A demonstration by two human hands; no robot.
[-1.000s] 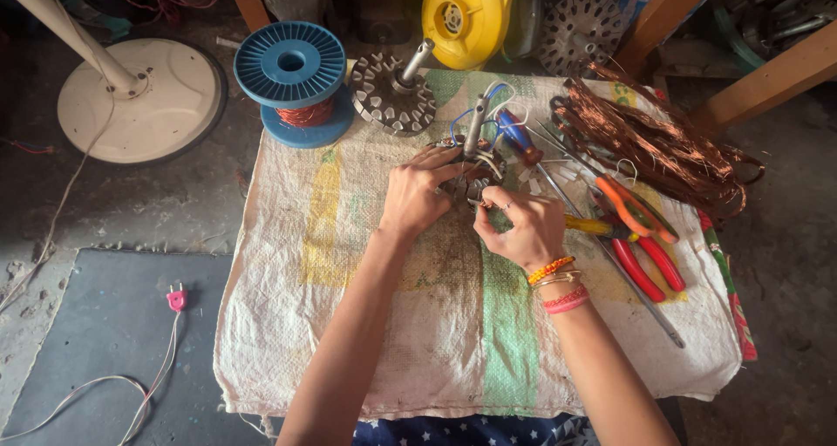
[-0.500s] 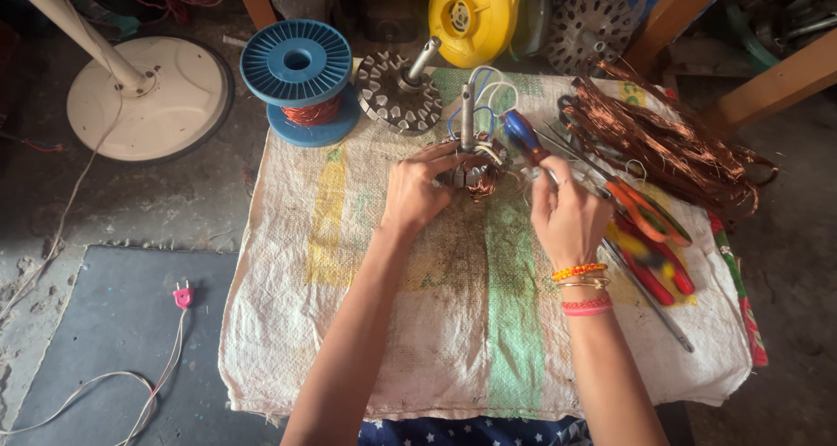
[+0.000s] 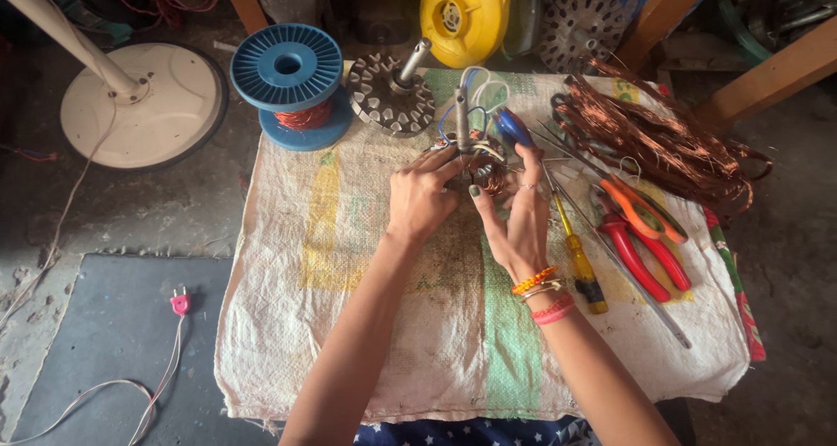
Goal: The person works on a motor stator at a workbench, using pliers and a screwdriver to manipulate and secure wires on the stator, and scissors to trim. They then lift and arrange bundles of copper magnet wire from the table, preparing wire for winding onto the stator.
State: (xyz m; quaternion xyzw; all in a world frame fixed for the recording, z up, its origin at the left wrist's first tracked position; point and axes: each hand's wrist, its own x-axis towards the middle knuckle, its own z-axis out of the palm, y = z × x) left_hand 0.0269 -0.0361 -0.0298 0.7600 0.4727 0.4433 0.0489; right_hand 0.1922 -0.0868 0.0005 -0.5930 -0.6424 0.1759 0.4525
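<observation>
A small motor stator with copper windings (image 3: 482, 163), a metal shaft and white and blue leads stands on the sack-covered table (image 3: 349, 341). My left hand (image 3: 422, 197) grips its left side with the fingers curled over the winding. My right hand (image 3: 516, 219), with bangles at the wrist, cups its right side, palm turned towards me and fingers spread up along it. Most of the stator is hidden behind both hands.
A blue spool of copper wire (image 3: 290, 84), a finned rotor (image 3: 391, 95) and a yellow fan housing (image 3: 465, 14) stand behind. Tangled copper wire (image 3: 663, 145), orange and red pliers (image 3: 643, 228) and a yellow screwdriver (image 3: 577, 258) lie right. A white fan base (image 3: 144, 106) is on the floor left.
My right hand has turned palm-up and closed in on the stator's right side. My left hand stays on it. The view has shifted a little.
</observation>
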